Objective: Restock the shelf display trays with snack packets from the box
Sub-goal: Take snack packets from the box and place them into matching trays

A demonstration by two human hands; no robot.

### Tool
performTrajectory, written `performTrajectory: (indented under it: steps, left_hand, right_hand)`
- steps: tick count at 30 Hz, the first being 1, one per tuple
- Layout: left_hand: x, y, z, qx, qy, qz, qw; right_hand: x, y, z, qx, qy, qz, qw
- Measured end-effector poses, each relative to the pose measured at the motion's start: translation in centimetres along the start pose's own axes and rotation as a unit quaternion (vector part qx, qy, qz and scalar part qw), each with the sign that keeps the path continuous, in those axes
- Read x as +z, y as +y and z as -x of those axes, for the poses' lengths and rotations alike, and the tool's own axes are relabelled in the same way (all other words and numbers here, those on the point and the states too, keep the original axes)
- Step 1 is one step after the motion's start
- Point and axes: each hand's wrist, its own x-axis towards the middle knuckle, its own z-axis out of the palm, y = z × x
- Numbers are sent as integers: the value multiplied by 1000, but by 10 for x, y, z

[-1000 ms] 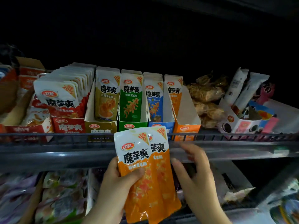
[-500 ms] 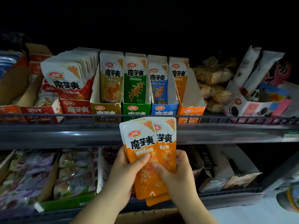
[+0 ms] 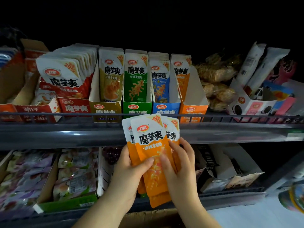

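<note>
Orange packets, likely light, limp, slick. Left hand and right hand both clamp the fan's lower half.

Right hand: a second ago spread open to the right of the flat orange-and-white snack packets, not touching them. It closed on them half a second ago; now its thumb is on the front and its fingers reach higher up the right edge. Packets were held by the left hand alone, now by both hands. Two packet tops showed before; three are fanned out now at frame centre.
</note>
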Motion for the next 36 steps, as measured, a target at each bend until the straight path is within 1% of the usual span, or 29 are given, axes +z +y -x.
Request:
performTrajectory:
  steps: [2, 4, 7, 9, 10, 13, 16, 19, 23, 25, 27, 30, 33, 36]
  left_hand:
    - [0, 0, 0, 0, 1, 1, 1000]
    - [0, -3, -1, -8, 2, 4, 1000]
    - [1, -6, -1, -22, -10, 3, 1000]
    - [1, -7, -1, -28, -25, -1, 999]
    - [1, -8, -2, -27, -29, -8, 999]
    - [0, -11, -4, -14, -31, -42, 999]
    - [-1, -12, -5, -1, -31, -73, 997]
    - [-5, -9, -8, 17, -20, -88, 996]
    - [-13, 1, -13, 28, -13, -118, 993]
    - [-15, 6, -15, 27, -16, -139, 990]
    - [-17, 10, -17, 28, -22, -151, 988]
    - [-18, 14, -17, 26, -28, -154, 987]
    - [-17, 21, -15, -1, -34, -103, 994]
    - [-19, 28, -14, -14, -29, -47, 998]
  right_hand:
    - [0, -1, -2, 47, -30, 12, 998]
    - [-1, -2, -5, 60, -26, 3, 998]
    - [-1, -4, -6, 80, -8, -84, 993]
    - [-1, -7, -4, 111, 21, -161, 980]
    - [-1, -8, -4, 130, 38, -183, 974]
    - [-2, -9, -5, 197, 71, -222, 952]
    - [-3, -10, -6, 223, 80, -234, 943]
    - [-10, -12, -11, 219, 60, -230, 946]
    - [-32, -19, -27, 222, -3, -251, 942]
    - [-42, -22, -37, 222, -9, -222, 949]
    - [-51, -26, -48, 214, -15, -164, 963]
    - [-64, -39, -61, 191, -56, -78, 977]
    - [-76, -57, -76, 158, -94, -29, 982]
    - [-94, -78, -98, 106, -99, 16, 989]
